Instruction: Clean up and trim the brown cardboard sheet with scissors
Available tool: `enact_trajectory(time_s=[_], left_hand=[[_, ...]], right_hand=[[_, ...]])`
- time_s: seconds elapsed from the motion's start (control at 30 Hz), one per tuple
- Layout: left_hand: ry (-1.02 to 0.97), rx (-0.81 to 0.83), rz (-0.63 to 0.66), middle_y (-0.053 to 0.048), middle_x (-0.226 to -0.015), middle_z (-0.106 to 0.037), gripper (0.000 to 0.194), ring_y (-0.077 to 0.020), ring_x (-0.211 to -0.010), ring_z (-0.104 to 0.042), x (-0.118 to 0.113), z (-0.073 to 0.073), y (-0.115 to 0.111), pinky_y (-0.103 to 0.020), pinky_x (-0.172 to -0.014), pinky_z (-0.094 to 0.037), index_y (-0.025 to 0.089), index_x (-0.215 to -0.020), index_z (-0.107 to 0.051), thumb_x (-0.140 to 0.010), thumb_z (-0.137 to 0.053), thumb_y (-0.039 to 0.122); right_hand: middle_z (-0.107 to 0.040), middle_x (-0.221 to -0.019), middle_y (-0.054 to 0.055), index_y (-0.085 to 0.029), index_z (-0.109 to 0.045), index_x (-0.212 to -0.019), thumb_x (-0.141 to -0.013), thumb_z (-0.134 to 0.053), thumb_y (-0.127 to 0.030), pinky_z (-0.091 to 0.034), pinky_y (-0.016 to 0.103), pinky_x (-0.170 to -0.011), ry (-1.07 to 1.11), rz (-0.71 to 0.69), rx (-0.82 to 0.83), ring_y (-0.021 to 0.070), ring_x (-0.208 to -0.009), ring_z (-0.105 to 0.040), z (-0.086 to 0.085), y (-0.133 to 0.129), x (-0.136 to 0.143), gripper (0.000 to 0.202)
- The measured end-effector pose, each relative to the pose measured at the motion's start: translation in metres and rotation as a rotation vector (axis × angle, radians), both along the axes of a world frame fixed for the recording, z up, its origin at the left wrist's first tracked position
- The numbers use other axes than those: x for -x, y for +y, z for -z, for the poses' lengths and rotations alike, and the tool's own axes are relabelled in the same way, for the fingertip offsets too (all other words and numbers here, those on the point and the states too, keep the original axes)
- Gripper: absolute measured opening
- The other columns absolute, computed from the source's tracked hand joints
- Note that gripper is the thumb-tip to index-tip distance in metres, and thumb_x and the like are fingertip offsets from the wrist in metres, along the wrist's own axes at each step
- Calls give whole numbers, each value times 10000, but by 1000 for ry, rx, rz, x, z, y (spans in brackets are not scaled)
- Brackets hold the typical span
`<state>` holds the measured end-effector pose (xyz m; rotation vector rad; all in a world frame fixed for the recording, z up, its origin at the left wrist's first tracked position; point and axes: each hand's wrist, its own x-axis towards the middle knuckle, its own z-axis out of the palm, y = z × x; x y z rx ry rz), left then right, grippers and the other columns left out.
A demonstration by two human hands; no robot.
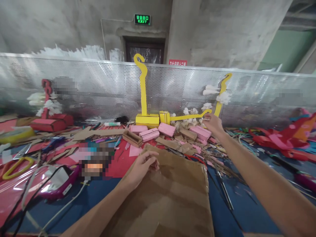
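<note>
Stretching toward me over the near part of the blue desk (247, 210), a brown cardboard panel (172, 194) fills the middle of my view. My left hand (148, 161) is over its far left edge, half spread with the fingers loosely curled; I cannot tell whether it touches the cardboard. To the left, on clear reddish film, sits a purple device (53, 189), and a red sheet (118, 164) covers the desk beyond. Past the panel the surface is littered with cardboard scraps and pink boxes (149, 134), one open brown box (132, 138) just beside them. My right hand (212, 122) reaches out to the hooked end of a yellow hooked piece (187, 117) lying sideways behind the boxes; the fingertips are at the hook, though I cannot tell whether they pinch it. Next to that piece's block stands a taller yellow hook (143, 92), upright on its own block. A perforated metal screen (111, 85) runs along the desk's far side. Beyond it rise a bare concrete wall (222, 33), a dark doorway (145, 47) and, above that, a glowing green exit sign (142, 19).
</note>
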<state>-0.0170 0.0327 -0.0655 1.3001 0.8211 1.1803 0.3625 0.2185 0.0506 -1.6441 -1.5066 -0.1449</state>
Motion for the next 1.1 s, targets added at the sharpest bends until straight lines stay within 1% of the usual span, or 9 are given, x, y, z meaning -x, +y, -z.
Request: enact_trajectory(time_s=[0.13, 0.27, 0.37, 0.47, 0.63, 0.77, 0.93, 1.0, 1.1], left_hand=[[-19, -25, -32, -22, -758, -656, 321, -153, -679, -643, 3, -6, 4, -292, -673, -505, 165, -1048, -628, -870, -647, 432], [21, -102, -190, -25, -812, -650, 326, -166, -733, -658, 17, -20, 16, -329, -758, -534, 186, -1018, -610, -874, -581, 477], [149, -173, -363, -45, -878, -672, 314, -191, -805, -656, 44, -32, 29, -334, -789, -517, 204, -986, -613, -886, -529, 490], [386, -211, -457, -59, -927, -707, 249, -237, -925, -636, 76, -37, 37, -329, -825, -466, 214, -911, -662, -820, -625, 443], [746, -135, -301, -8, -537, -578, 369, -216, -640, -573, 98, -31, 41, -308, -654, -383, 218, -518, -566, -701, -750, 481], [874, -98, -155, 33, -443, -483, 445, -161, -522, -489, 92, -25, 49, -285, -564, -313, 217, -459, -553, -610, -822, 538], [871, -77, -89, 32, -465, -511, 427, -153, -507, -458, 93, -18, 58, -281, -517, -277, 220, -489, -616, -581, -839, 573], [806, -77, -95, 14, -536, -574, 407, -172, -560, -500, 94, -13, 57, -281, -533, -302, 213, -545, -653, -609, -828, 574], [656, -44, -104, -23, -682, -663, 414, -206, -661, -585, 92, -5, 50, -286, -582, -376, 191, -670, -687, -670, -794, 592]], right_hand=[[-780, -907, 96, -135, -728, -1017, -809, -590, -258, -550, 356, -825, -46, -84, 87, 239, -854, -729, 22, -11, -6, 278], [-789, -844, 78, -176, -767, -909, -834, -602, -308, -550, 343, -751, -129, -204, 159, 244, -782, -731, 30, -35, 1, 224], [-796, -923, 83, -183, -769, -940, -872, -589, -337, -552, 349, -773, -193, -317, 165, 250, -810, -736, 26, -55, 23, 247], [-789, -1028, 83, -184, -754, -1008, -936, -538, -345, -548, 339, -818, -268, -487, 168, 238, -881, -734, 18, -78, 62, 279], [-782, -1063, 50, -215, -741, -1066, -972, -531, -254, -520, 288, -813, -446, -786, 215, 200, -906, -714, 18, -105, 145, 234], [-766, -1114, 81, -185, -742, -1073, -945, -555, -121, -512, 280, -872, -630, -985, 253, 197, -983, -705, 39, -100, 202, 236], [-673, -1306, 127, -182, -647, -1298, -929, -531, -24, -483, 344, -991, -791, -1019, 185, 224, -1193, -626, 67, -74, 248, 418], [-617, -1371, 150, -175, -608, -1350, -929, -523, -14, -476, 375, -1008, -849, -998, 142, 241, -1254, -578, 70, -63, 258, 459], [-642, -1282, 151, -178, -660, -1270, -937, -576, -72, -490, 379, -964, -970, -993, 104, 249, -1192, -603, 64, -47, 270, 360]])
